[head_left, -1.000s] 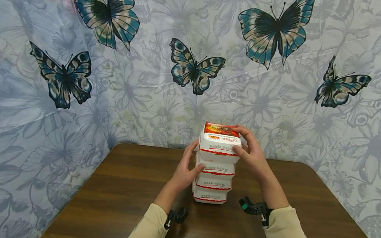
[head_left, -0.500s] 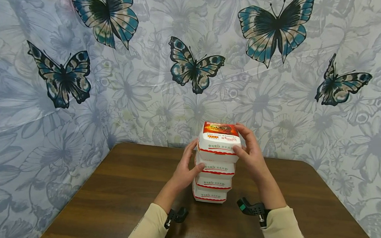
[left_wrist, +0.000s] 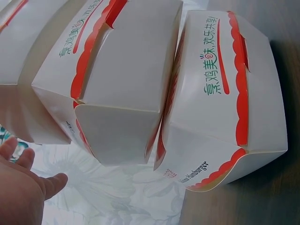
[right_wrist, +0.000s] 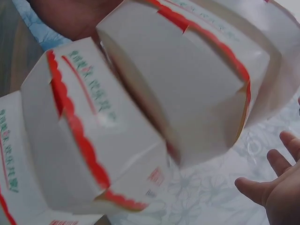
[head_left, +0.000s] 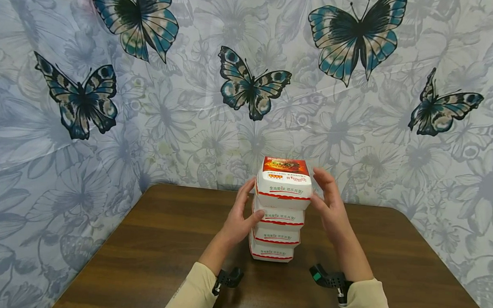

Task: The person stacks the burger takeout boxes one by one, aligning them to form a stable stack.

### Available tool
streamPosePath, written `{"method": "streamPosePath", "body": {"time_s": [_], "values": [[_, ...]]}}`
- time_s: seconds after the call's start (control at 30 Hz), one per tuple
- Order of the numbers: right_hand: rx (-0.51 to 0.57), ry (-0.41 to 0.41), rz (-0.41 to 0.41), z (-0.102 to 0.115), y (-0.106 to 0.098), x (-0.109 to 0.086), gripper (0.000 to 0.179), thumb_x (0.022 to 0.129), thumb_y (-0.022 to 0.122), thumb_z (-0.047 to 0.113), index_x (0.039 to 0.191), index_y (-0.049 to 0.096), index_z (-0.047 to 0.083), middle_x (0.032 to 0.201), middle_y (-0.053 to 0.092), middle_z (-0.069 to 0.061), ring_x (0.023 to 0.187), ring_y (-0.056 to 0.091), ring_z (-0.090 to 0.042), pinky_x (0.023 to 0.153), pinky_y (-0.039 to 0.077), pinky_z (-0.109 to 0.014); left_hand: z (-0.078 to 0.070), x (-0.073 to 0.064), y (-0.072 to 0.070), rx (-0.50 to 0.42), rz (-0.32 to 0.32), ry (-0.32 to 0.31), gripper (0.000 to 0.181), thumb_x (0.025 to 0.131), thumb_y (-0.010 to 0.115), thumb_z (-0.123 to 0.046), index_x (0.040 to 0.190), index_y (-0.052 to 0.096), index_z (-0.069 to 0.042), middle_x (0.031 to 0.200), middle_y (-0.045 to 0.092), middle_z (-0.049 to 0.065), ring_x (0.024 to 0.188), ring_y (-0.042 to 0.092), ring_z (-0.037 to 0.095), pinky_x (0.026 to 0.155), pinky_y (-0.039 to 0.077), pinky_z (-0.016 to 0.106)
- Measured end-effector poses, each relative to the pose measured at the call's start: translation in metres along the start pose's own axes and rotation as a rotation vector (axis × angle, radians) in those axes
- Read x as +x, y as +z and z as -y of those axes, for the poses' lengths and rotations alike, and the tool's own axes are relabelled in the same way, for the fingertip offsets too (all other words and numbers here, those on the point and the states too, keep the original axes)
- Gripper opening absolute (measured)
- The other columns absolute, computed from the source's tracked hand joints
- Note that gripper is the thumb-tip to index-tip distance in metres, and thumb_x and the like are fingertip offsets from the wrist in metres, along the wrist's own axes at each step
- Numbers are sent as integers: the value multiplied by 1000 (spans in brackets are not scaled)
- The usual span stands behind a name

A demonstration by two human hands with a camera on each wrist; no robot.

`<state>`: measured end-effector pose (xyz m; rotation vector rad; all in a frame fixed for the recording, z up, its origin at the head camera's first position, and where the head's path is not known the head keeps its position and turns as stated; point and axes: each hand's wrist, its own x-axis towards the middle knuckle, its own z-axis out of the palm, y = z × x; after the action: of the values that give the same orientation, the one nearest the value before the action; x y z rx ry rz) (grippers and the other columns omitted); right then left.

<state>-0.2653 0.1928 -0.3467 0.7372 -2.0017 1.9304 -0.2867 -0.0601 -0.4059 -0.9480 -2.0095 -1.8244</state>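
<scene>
Several white paper burger boxes with red scalloped edges stand stacked in the head view. The top box [head_left: 284, 185] shows a burger picture on its lid, and the bottom box [head_left: 272, 253] rests on the table. My left hand [head_left: 236, 222] is along the stack's left side, fingers extended, its thumb overlapping the front of the second box [head_left: 282, 217]. My right hand [head_left: 334, 210] is beside the top box's right side with fingers spread. In the right wrist view a gap shows between the right hand [right_wrist: 283, 190] and the boxes [right_wrist: 178, 84].
The brown wooden table [head_left: 164, 242] extends to both sides of the stack. Behind it hangs a pale floral cloth with butterflies [head_left: 253, 87]. Each wrist wears a black camera mount, such as the right one [head_left: 329, 277].
My right hand has let go of the top box and moved slightly right, its fingers coming off the lid and front. The left hand and the stack have stayed in place.
</scene>
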Motion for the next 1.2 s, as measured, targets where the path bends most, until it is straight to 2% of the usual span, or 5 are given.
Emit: {"method": "streamPosePath", "body": {"time_s": [0.27,0.5,0.63,0.97,1.2], "values": [[78,-24,-68,-15,-3,-17,57,99,43,-1,153,30,10,161,24,0,150,14,-29,106,38,-20,-4,-1,-4,-9,-5,29,78,97,64,-40,160,22,-22,166,20,2,154,15,23,118,17,63],[84,-53,-87,-23,-6,-31,56,100,41,-3,154,33,12,158,27,2,148,18,-29,105,38,-20,-6,-3,-6,-2,-4,45,76,98,62,-40,160,22,-21,166,19,3,155,14,24,118,17,65],[79,-66,-92,-22,-7,-31,55,100,40,-2,154,30,5,158,28,1,147,21,-25,105,37,-20,-6,-3,-8,-9,-1,58,76,98,62,-36,160,21,-19,166,19,4,155,14,25,118,15,67],[-3,-66,-96,-23,-9,-33,51,102,41,-1,152,32,2,164,19,-12,144,29,-11,104,38,-17,-9,-4,-17,15,11,72,78,100,57,-45,160,20,-14,166,19,9,155,16,30,120,15,64],[-130,-21,-138,-23,-15,-33,50,103,45,3,152,38,8,164,22,2,148,22,-9,105,34,-21,-11,-3,-33,76,-5,2,77,99,55,-52,161,21,-21,167,18,5,156,13,29,120,14,65]]}}
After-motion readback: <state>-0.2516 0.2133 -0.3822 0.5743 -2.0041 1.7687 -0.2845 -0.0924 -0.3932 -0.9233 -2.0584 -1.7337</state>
